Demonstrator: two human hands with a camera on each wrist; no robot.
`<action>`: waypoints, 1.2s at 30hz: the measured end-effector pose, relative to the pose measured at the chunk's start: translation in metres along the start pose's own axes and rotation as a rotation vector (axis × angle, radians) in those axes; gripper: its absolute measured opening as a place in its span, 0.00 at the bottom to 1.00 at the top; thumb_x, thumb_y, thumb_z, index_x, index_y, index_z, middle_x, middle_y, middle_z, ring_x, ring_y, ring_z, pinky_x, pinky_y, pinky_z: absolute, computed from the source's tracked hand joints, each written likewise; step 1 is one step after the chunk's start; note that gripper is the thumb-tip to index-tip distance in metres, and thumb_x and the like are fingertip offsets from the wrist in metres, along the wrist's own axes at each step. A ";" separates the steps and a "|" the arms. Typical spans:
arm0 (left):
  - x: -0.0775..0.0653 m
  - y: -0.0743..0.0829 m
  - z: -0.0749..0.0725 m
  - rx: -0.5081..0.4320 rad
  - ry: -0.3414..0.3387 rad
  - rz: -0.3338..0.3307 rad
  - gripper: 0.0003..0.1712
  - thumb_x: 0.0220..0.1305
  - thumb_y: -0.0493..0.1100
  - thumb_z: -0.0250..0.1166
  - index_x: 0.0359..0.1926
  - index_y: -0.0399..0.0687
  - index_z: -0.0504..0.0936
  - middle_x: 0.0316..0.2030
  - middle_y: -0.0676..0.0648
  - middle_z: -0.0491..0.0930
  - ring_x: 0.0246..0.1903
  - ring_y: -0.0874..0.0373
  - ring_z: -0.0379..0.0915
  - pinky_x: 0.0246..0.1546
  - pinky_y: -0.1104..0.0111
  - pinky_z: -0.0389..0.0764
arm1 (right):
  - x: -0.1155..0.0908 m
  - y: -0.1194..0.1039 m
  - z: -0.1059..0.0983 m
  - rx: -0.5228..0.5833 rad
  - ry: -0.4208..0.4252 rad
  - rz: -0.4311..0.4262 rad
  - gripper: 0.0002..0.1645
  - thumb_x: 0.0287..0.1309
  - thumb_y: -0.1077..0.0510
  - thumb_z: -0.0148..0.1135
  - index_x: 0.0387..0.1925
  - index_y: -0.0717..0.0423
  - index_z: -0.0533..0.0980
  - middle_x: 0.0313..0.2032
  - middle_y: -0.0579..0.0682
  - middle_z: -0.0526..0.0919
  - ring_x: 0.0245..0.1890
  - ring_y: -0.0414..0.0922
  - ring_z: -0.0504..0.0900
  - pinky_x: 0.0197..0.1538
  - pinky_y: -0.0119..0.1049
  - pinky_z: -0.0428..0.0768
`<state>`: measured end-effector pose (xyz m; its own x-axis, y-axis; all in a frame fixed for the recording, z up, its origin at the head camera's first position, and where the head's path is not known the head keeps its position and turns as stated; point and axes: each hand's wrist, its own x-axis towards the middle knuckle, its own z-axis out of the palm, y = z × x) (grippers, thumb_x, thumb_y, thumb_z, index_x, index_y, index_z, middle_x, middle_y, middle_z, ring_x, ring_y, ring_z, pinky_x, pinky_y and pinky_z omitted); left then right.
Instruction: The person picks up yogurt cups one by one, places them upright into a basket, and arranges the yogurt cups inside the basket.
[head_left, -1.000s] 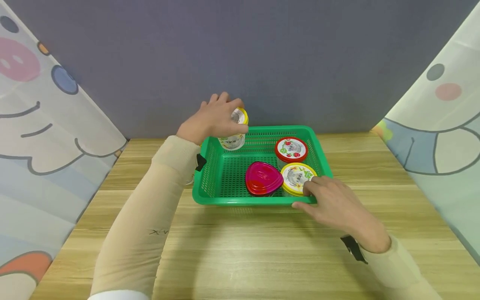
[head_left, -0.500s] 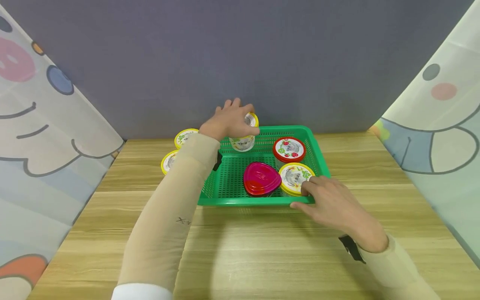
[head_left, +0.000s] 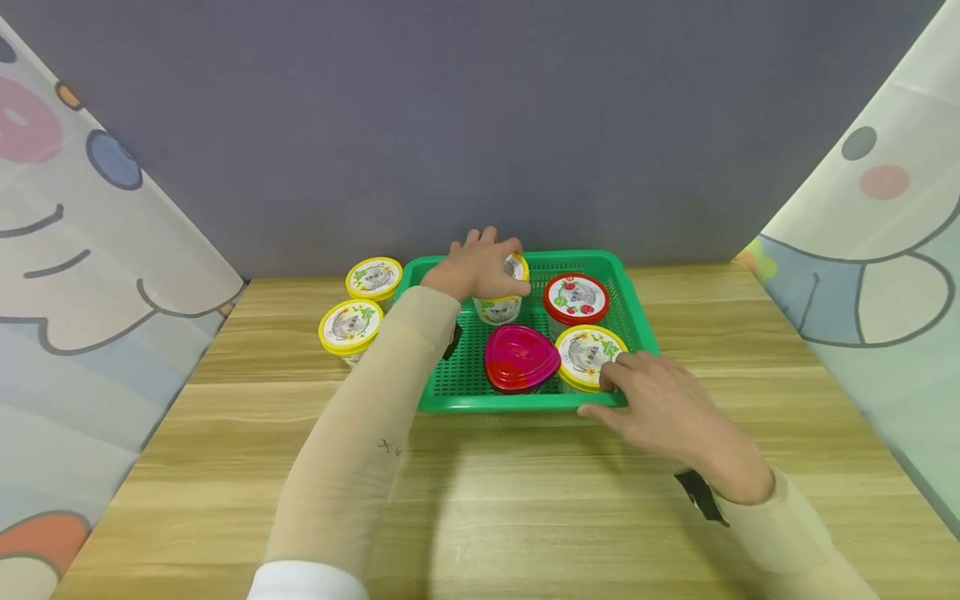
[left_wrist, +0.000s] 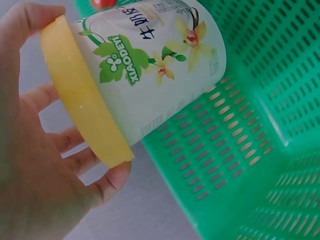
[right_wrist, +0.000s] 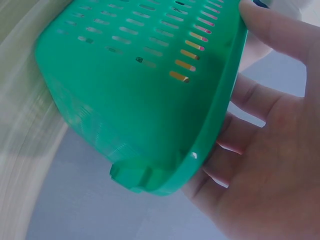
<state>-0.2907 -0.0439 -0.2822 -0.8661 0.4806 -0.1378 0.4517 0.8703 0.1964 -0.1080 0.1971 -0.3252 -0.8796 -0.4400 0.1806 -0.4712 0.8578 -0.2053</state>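
My left hand (head_left: 480, 268) grips a white tub (left_wrist: 155, 70) around its yellow lid. The tub, printed with flowers and green leaves, hangs upright over the back of the green basket (head_left: 517, 403), lower part inside the walls. My right hand (head_left: 660, 412) pinches the basket's front right rim, thumb outside and fingers over the inner side. Those fingers lie against a second yellow-lidded tub (head_left: 587, 352) in the front right corner. Behind it stands a red-lidded tub (head_left: 576, 297). A container with a rounded triangular magenta lid (head_left: 521, 357) sits in front of the held tub.
Two more yellow-lidded tubs, a rear one (head_left: 373, 277) and a nearer one (head_left: 348, 325), stand on the wooden table (head_left: 525, 508) left of the basket. A grey panel (head_left: 480, 125) rises close behind it. Printed cloths flank both sides.
My left hand has carried the tub rightward and lowered it into the basket's back half. Two tubs on the left have emerged from behind my sleeve. My right hand keeps its hold on the rim.
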 end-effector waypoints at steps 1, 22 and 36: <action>0.000 0.000 0.002 0.001 -0.006 -0.001 0.39 0.64 0.66 0.59 0.72 0.60 0.66 0.61 0.44 0.62 0.59 0.46 0.54 0.62 0.42 0.60 | 0.000 0.000 0.000 0.001 -0.002 -0.001 0.20 0.52 0.39 0.76 0.28 0.47 0.77 0.26 0.39 0.73 0.28 0.41 0.71 0.34 0.42 0.71; 0.011 0.006 0.032 -0.006 -0.115 0.024 0.40 0.60 0.62 0.59 0.73 0.63 0.66 0.73 0.44 0.56 0.72 0.41 0.47 0.71 0.41 0.51 | 0.001 -0.001 0.000 0.012 -0.001 -0.004 0.20 0.52 0.40 0.76 0.29 0.48 0.77 0.27 0.40 0.74 0.29 0.42 0.72 0.34 0.41 0.72; 0.012 0.011 0.034 0.014 -0.132 0.015 0.43 0.64 0.68 0.61 0.77 0.66 0.61 0.74 0.47 0.55 0.75 0.42 0.44 0.73 0.42 0.47 | 0.001 -0.001 0.000 0.014 -0.011 -0.004 0.20 0.53 0.41 0.76 0.29 0.47 0.77 0.26 0.40 0.73 0.29 0.42 0.70 0.33 0.41 0.70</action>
<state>-0.2890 -0.0253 -0.3148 -0.8239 0.5025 -0.2619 0.4677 0.8640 0.1863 -0.1081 0.1961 -0.3253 -0.8784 -0.4462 0.1712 -0.4755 0.8523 -0.2179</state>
